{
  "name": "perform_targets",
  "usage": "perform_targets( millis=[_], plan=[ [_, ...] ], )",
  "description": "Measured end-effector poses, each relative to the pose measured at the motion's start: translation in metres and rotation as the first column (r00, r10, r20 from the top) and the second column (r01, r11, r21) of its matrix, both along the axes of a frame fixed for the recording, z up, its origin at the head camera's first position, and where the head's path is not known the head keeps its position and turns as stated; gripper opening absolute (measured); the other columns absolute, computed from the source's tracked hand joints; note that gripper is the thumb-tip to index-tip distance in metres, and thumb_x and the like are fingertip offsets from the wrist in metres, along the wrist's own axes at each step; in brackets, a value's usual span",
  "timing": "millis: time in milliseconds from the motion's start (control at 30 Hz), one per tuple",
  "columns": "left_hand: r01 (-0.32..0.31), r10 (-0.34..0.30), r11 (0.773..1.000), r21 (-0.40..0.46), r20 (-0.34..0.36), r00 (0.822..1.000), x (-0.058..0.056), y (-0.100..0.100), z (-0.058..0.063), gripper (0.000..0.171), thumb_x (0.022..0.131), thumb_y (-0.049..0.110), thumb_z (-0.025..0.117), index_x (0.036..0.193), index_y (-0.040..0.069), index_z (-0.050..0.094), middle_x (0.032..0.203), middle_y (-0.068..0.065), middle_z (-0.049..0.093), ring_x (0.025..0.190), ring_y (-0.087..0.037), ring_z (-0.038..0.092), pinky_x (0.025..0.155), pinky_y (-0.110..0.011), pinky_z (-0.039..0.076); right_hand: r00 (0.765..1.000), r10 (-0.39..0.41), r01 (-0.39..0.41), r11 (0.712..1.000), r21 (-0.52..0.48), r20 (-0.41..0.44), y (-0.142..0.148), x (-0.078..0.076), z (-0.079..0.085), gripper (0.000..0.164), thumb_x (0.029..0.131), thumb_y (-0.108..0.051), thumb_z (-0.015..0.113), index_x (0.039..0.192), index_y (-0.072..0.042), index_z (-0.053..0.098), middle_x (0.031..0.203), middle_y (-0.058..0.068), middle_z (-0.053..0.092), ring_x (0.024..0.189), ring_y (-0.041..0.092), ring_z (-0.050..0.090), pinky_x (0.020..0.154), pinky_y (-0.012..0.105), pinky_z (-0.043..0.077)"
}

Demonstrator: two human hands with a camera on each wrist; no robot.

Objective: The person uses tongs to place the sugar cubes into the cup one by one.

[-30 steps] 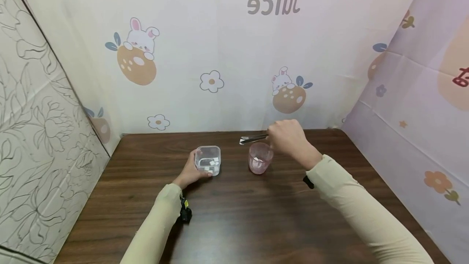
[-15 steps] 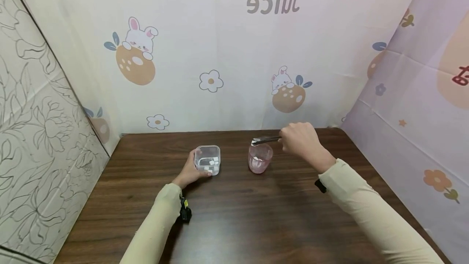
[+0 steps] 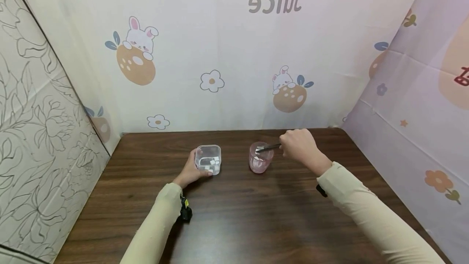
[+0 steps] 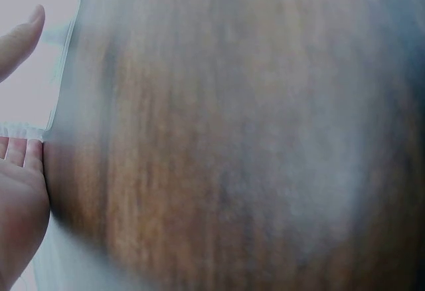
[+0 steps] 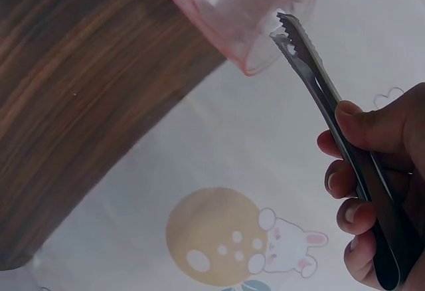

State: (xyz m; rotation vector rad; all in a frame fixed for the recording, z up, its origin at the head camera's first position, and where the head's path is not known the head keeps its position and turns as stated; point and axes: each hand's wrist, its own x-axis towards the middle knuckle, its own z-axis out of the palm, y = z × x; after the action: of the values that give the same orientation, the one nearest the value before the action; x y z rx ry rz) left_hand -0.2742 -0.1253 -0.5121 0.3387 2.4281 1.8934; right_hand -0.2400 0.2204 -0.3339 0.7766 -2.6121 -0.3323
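Observation:
My left hand (image 3: 189,172) holds the side of a square clear plastic container (image 3: 207,152), thumb at the near side and fingers at the left. Several small white cubes (image 3: 215,161) lie in that container. To the right a pink see-through cup (image 3: 258,168) stands upright with white pieces inside. My right hand (image 3: 299,149) grips metal tongs (image 5: 325,92), thumb on one arm and curled fingers on the other. The serrated tips reach into the mouth of the cup (image 5: 229,12). Between them is a white piece (image 3: 258,149), partly hidden.
Both vessels stand on a dark wood-grain table (image 3: 242,215) near its back edge. Behind it hangs a printed cloth (image 3: 242,52) with rabbits and flowers. Another cloth closes off the right side, and a panel with line-drawn flowers (image 3: 55,121) the left.
With the tongs, my right hand first moved right until the tips were over the cup; then the tips dipped into its mouth with the white piece. The left hand and container stayed put.

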Motion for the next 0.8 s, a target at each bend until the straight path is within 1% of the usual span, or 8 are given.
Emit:
perform_targets(
  millis=[100, 200, 333, 467, 500, 633, 700, 800],
  plan=[
    [-0.005, 0.005, 1.000, 0.010, -0.009, 1.000, -0.002, -0.001, -0.005, 0.107, 0.058, -0.008, 0.085, 0.144, 0.000, 0.023, 0.141, -0.026, 0.035, 0.128, -0.041, 0.033, 0.108, -0.050, 0.021, 1.000, 0.004, -0.004, 1.000, 0.027, -0.001, -0.001, -0.003, -0.005, 0.035, 0.068, -0.016, 0.081, 0.051, -0.014, 0.051, 0.048, 0.000, 0.047, 0.040, 0.014, 0.039, 0.036, 0.034, 0.038],
    [-0.011, 0.012, 1.000, 0.011, -0.003, 1.000, -0.003, -0.001, -0.005, 0.106, 0.057, -0.006, 0.087, 0.143, 0.001, 0.025, 0.142, -0.024, 0.036, 0.128, -0.039, 0.034, 0.108, -0.049, 0.022, 1.000, 0.010, -0.010, 0.998, 0.055, -0.003, -0.002, -0.005, -0.010, 0.029, 0.065, -0.017, 0.082, 0.054, -0.012, 0.056, 0.052, 0.001, 0.052, 0.041, 0.016, 0.043, 0.037, 0.035, 0.040],
    [-0.017, 0.017, 1.000, 0.006, -0.002, 1.000, -0.003, -0.001, -0.004, 0.105, 0.058, -0.006, 0.086, 0.143, 0.002, 0.026, 0.142, -0.023, 0.037, 0.128, -0.037, 0.035, 0.108, -0.048, 0.023, 1.000, 0.022, -0.022, 0.997, 0.079, -0.002, -0.004, -0.008, -0.015, 0.027, 0.063, -0.016, 0.083, 0.054, -0.013, 0.057, 0.053, 0.001, 0.054, 0.042, 0.017, 0.046, 0.038, 0.035, 0.041],
    [-0.013, 0.013, 1.000, 0.016, 0.005, 1.000, -0.002, 0.000, -0.001, 0.104, 0.058, -0.008, 0.085, 0.143, 0.000, 0.025, 0.142, -0.025, 0.036, 0.128, -0.039, 0.034, 0.108, -0.049, 0.022, 1.000, 0.021, -0.021, 0.993, 0.119, 0.000, -0.007, -0.010, -0.018, 0.030, 0.062, -0.014, 0.083, 0.052, -0.014, 0.054, 0.052, 0.000, 0.053, 0.042, 0.014, 0.044, 0.038, 0.034, 0.041],
    [-0.011, 0.011, 1.000, 0.022, 0.007, 1.000, -0.001, 0.000, 0.001, 0.104, 0.058, -0.009, 0.085, 0.143, -0.002, 0.024, 0.142, -0.026, 0.035, 0.128, -0.040, 0.034, 0.108, -0.049, 0.022, 1.000, 0.022, -0.021, 0.991, 0.129, -0.003, -0.008, -0.010, -0.019, 0.030, 0.062, -0.012, 0.082, 0.052, -0.015, 0.054, 0.052, 0.000, 0.053, 0.042, 0.014, 0.043, 0.038, 0.034, 0.040],
    [0.004, -0.004, 0.999, 0.047, 0.012, 1.000, 0.010, 0.002, 0.017, 0.101, 0.058, -0.013, 0.082, 0.141, -0.007, 0.024, 0.140, -0.031, 0.034, 0.127, -0.044, 0.033, 0.107, -0.051, 0.021, 0.998, 0.052, -0.045, 0.988, 0.151, -0.043, -0.012, -0.011, -0.021, 0.029, 0.058, -0.005, 0.079, 0.051, -0.015, 0.053, 0.052, 0.001, 0.054, 0.041, 0.013, 0.042, 0.038, 0.033, 0.039],
    [0.013, -0.014, 0.999, 0.049, 0.013, 1.000, 0.015, 0.002, 0.025, 0.100, 0.059, -0.014, 0.081, 0.141, -0.009, 0.023, 0.140, -0.032, 0.034, 0.127, -0.045, 0.033, 0.108, -0.051, 0.022, 0.995, 0.072, -0.062, 0.987, 0.151, -0.066, -0.013, -0.011, -0.023, 0.030, 0.057, -0.006, 0.081, 0.051, -0.015, 0.054, 0.052, 0.002, 0.055, 0.041, 0.013, 0.042, 0.037, 0.033, 0.039],
    [0.018, -0.018, 0.999, 0.044, 0.016, 1.000, 0.018, 0.003, 0.030, 0.098, 0.060, -0.014, 0.080, 0.140, -0.010, 0.023, 0.140, -0.032, 0.033, 0.127, -0.045, 0.032, 0.108, -0.050, 0.021, 0.992, 0.089, -0.074, 0.985, 0.159, -0.091, -0.014, -0.011, -0.026, 0.031, 0.058, -0.004, 0.080, 0.050, -0.015, 0.052, 0.051, 0.001, 0.054, 0.041, 0.013, 0.041, 0.037, 0.033, 0.038]
  ],
)
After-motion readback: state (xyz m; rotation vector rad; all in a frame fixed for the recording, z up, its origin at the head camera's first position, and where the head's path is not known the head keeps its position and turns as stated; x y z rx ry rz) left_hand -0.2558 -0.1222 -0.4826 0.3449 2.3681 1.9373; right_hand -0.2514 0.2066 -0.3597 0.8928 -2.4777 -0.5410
